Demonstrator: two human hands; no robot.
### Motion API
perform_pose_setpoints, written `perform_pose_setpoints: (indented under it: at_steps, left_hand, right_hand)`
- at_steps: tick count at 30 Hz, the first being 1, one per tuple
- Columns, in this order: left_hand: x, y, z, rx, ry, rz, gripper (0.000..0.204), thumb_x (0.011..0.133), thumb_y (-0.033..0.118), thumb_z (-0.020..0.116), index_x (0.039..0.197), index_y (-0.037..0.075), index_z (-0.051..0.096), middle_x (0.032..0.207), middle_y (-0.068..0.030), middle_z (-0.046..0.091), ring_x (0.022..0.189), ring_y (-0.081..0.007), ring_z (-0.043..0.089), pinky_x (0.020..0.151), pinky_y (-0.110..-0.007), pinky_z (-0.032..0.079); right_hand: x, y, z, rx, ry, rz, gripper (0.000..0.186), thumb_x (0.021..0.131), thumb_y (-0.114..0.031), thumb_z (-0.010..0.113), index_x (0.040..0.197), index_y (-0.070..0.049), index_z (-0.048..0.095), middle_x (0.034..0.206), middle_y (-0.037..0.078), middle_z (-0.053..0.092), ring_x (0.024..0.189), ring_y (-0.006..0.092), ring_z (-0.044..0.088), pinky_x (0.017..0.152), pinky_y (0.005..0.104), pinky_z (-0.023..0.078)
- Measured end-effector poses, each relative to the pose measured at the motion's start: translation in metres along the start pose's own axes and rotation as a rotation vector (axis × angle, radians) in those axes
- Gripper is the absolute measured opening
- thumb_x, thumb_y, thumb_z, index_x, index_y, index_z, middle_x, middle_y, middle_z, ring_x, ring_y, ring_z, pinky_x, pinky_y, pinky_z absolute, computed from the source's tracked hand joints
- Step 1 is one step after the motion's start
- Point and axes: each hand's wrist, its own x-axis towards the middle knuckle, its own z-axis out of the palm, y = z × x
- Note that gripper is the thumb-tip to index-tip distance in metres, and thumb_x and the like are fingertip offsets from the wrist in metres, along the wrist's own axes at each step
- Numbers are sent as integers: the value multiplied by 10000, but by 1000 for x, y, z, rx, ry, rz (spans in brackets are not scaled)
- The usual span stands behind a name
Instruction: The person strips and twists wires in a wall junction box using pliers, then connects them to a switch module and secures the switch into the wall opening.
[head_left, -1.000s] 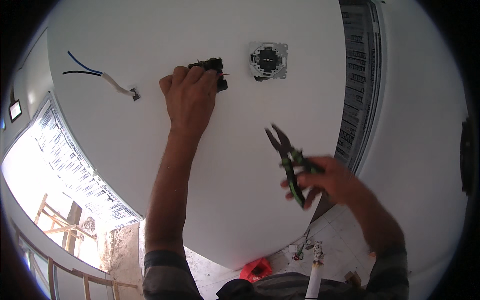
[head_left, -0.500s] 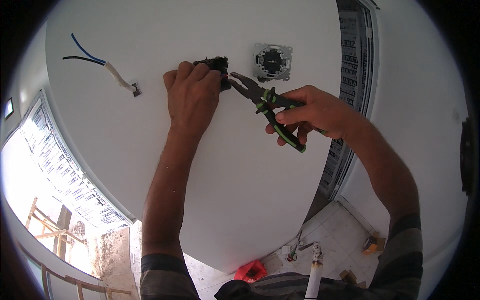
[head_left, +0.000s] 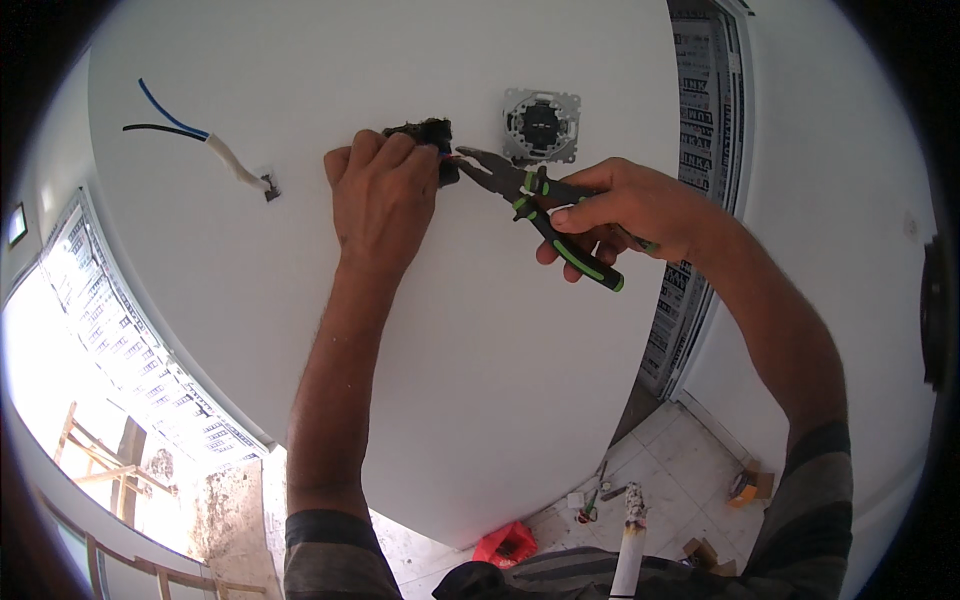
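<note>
My right hand (head_left: pixel 635 215) grips a pair of pliers (head_left: pixel 528 192) with black and green handles. Their jaws are parted and point left, close to my left fingertips. My left hand (head_left: pixel 382 200) is closed at a dark wall box (head_left: pixel 432 132) set in the white wall. Its fingers pinch a thin wire (head_left: pixel 452 157), of which only a short reddish end shows between the fingers and the jaws. My palm and fingers cover much of the box. Just right of it, a socket mechanism (head_left: pixel 541 126) with a grey metal frame is mounted on the wall.
A white cable (head_left: pixel 236 163) with blue and black cores sticks out of the wall at the left. Below on the tiled floor lie a red bag (head_left: pixel 505 545), scissors (head_left: pixel 588 512) and small boxes (head_left: pixel 748 486). A lit cigarette (head_left: pixel 628 545) juts up at the lower edge.
The pliers' handles have swung slightly up and right, while the jaws stay near the wire. My left hand has hardly moved. The whole view has shifted a little.
</note>
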Motion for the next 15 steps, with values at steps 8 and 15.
perform_pose_setpoints:
  at_steps: [8,15]
  left_hand:
    - [0,1,-1,-1,14,9,133,797,164,822,912,150,758,850,47,665,889,-171,591,840,-366,370]
    - [-2,2,-1,-16,2,-6,99,824,173,798,912,166,752,843,47,658,867,-180,581,828,-364,363]
  right_hand:
    - [-1,7,0,108,-111,49,323,981,-214,632,1165,50,608,882,137,683,767,253,714,652,392,582]
    - [1,14,7,-1056,333,-198,215,958,-139,596,1117,4,586,915,174,646,781,297,701,663,443,582]
